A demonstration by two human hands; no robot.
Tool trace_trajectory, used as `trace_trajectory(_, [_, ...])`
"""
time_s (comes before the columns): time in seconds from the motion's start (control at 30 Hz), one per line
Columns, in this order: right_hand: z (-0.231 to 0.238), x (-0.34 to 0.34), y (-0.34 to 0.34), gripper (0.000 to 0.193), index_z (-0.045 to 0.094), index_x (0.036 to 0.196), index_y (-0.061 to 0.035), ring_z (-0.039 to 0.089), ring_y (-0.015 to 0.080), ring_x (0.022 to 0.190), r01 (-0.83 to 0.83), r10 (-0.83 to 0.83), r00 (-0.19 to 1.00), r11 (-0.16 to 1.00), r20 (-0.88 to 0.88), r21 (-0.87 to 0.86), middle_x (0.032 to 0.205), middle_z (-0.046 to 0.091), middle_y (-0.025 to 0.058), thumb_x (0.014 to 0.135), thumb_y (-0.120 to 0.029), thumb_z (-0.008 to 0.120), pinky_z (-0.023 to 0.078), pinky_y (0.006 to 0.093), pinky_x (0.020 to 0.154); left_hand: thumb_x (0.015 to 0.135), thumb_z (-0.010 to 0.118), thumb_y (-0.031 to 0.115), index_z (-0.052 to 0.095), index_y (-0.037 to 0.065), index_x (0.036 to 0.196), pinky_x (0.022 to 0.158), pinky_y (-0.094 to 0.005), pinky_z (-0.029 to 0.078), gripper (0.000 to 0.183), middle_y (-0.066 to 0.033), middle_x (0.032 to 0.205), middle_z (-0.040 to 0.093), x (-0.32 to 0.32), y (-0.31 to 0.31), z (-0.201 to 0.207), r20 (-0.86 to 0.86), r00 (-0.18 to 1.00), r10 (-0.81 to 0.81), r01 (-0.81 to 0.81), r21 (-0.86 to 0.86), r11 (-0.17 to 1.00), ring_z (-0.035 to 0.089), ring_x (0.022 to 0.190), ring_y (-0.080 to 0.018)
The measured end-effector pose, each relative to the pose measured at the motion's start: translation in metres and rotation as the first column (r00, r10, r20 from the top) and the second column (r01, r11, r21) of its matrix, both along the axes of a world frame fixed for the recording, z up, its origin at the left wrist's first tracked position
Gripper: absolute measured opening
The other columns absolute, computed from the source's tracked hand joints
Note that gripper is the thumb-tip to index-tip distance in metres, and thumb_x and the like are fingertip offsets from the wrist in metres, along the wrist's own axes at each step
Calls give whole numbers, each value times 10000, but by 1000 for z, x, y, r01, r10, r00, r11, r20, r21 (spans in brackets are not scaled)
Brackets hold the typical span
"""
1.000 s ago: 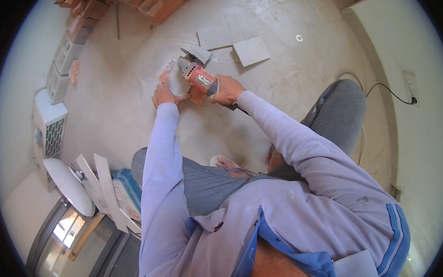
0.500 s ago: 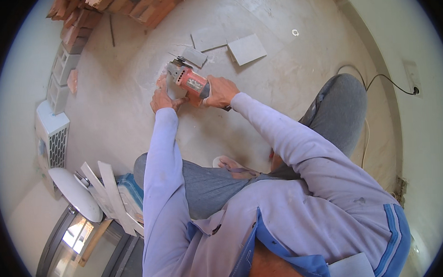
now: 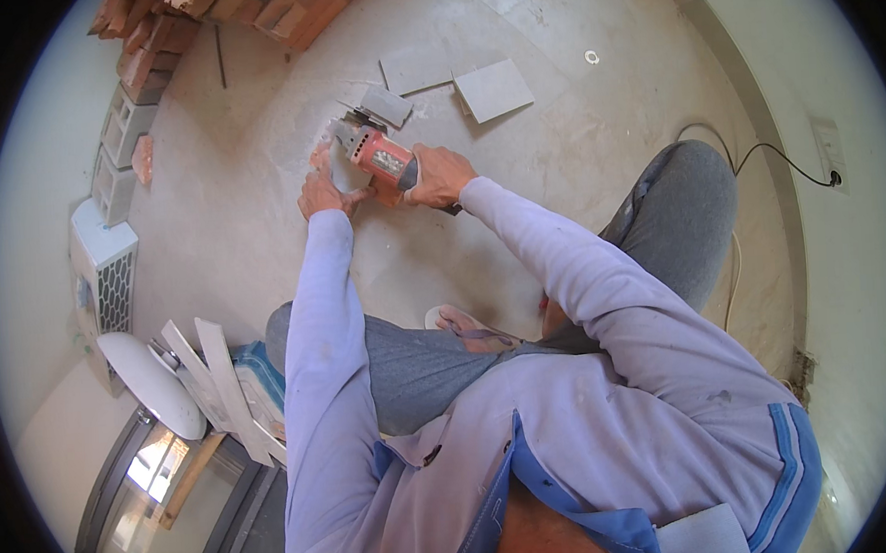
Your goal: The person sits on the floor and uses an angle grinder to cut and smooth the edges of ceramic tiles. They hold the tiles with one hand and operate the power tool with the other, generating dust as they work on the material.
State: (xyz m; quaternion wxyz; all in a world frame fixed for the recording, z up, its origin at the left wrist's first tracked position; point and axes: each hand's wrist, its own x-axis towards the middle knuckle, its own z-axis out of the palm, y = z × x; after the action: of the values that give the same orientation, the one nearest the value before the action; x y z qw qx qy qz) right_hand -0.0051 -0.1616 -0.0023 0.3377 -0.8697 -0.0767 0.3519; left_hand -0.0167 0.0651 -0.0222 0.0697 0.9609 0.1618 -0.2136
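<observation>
My right hand (image 3: 442,175) is wrapped around the rear of a red and grey angle grinder (image 3: 384,157), whose disc end points away to the left. My left hand (image 3: 324,194) is low beside the grinder's head, thumb toward the tool and fingers reaching forward. What those fingers grip is mostly hidden. An orange piece (image 3: 387,192) shows under the grinder between the hands. Just beyond the disc lies a small grey tile piece (image 3: 387,105). Pale dust marks the floor around it.
Two larger grey tiles, a flat one (image 3: 417,70) and a tilted one (image 3: 494,91), lie farther right. Stacked bricks (image 3: 299,14) stand at the far left, with hollow blocks (image 3: 127,128) along the wall. A black cord (image 3: 788,165) runs to the right wall socket.
The grinder and both hands stay nearly in place. The small grey tile piece looks slightly shifted relative to the grinder's head. The view has moved a little.
</observation>
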Motion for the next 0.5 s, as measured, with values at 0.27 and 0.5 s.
trace_trajectory(0.27, [-4, 2, 1, 736, 573, 1161, -6, 676, 402, 1015, -23, 23, 999, 1000, 27, 19, 1071, 691, 246, 620, -459, 783, 536, 457, 896, 530, 941, 491, 258, 365, 1546, 962, -450, 500, 1231, -146, 1186, 653, 1, -2, 3, -5, 1000, -5, 5, 16, 1000, 630, 1129, -332])
trace_trajectory(0.5, [0, 3, -1, 740, 568, 1169, -15, 672, 399, 1032, -49, 49, 999, 999, -10, -7, 1092, 688, 240, 629, -472, 783, 533, 459, 907, 532, 941, 487, 266, 348, 1544, 954, -460, 506, 1224, -145, 1201, 647, -1, -1, 0, 18, 1000, -4, 4, 21, 1000, 636, 1125, -331])
